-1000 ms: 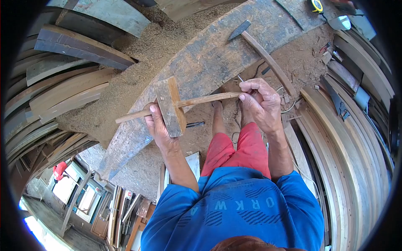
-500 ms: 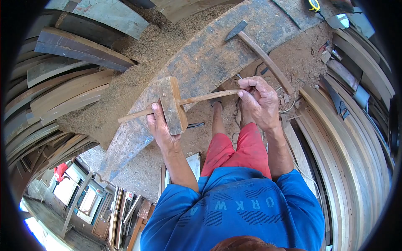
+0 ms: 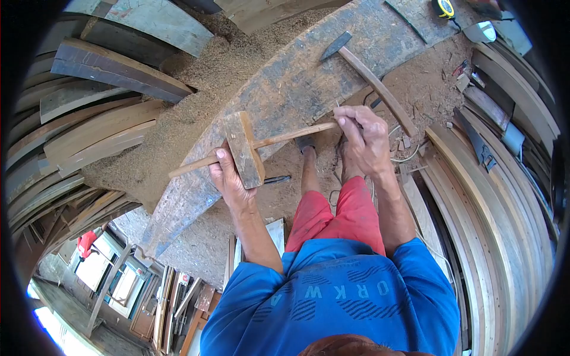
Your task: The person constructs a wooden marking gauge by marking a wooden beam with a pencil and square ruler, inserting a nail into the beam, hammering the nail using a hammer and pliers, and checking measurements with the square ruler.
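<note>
My left hand [image 3: 236, 181] is wrapped around the block of a wooden marking gauge [image 3: 245, 151], whose thin stem passes through the block and sticks out on both sides. My right hand [image 3: 367, 133] is pinched at the stem's right end, its thumb and fingers closed on a thin nail [image 3: 337, 103] whose tip points up. Whether the fingers also grip the stem itself is hard to make out. Beyond the right hand, a hammer [image 3: 373, 79] rests with its head on the worn wooden bench plank [image 3: 285, 89] and its handle over the edge.
A yellow tape measure [image 3: 443, 8] and a thin dark rod [image 3: 405, 21] lie at the plank's far end. Stacked boards [image 3: 101, 133] line the left, with sawdust [image 3: 214, 77] beside them. On the right, a handsaw [image 3: 477, 139] lies on long timbers [image 3: 481, 219].
My right hand has shifted slightly up and left at the stem's end, and its fingers have turned a little. The marking gauge and my left hand are almost unmoved.
</note>
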`<state>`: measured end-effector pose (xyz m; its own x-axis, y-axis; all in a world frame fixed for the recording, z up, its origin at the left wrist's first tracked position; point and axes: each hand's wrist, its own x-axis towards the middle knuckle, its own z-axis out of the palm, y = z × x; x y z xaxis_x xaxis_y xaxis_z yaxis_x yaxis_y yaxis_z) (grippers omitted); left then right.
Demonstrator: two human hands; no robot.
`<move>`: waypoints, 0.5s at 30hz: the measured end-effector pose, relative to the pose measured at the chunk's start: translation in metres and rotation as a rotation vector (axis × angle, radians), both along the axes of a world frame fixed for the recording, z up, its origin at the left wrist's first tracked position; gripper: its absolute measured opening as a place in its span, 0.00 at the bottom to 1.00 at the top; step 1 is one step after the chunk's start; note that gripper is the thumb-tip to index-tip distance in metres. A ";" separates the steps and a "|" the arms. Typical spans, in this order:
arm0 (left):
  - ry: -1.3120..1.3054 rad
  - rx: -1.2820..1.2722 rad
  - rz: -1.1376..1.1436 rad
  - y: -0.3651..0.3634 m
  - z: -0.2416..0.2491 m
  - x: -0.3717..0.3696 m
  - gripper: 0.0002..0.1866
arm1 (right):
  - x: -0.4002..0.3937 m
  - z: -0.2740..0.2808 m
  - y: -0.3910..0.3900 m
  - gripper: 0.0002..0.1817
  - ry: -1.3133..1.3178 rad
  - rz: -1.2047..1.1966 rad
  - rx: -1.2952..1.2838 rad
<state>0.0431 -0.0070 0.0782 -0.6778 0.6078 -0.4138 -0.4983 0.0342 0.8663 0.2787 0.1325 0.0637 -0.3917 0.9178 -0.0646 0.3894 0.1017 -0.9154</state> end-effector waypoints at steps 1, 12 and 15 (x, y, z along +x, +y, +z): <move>0.007 0.018 0.002 -0.003 -0.004 -0.003 0.16 | -0.001 -0.007 0.005 0.10 -0.065 0.011 0.057; 0.115 -0.036 0.104 -0.019 -0.060 -0.017 0.18 | -0.022 -0.067 0.044 0.14 -0.367 0.120 0.328; 0.136 -0.129 0.135 -0.022 -0.067 -0.015 0.15 | -0.024 -0.067 0.040 0.15 -0.379 0.099 0.365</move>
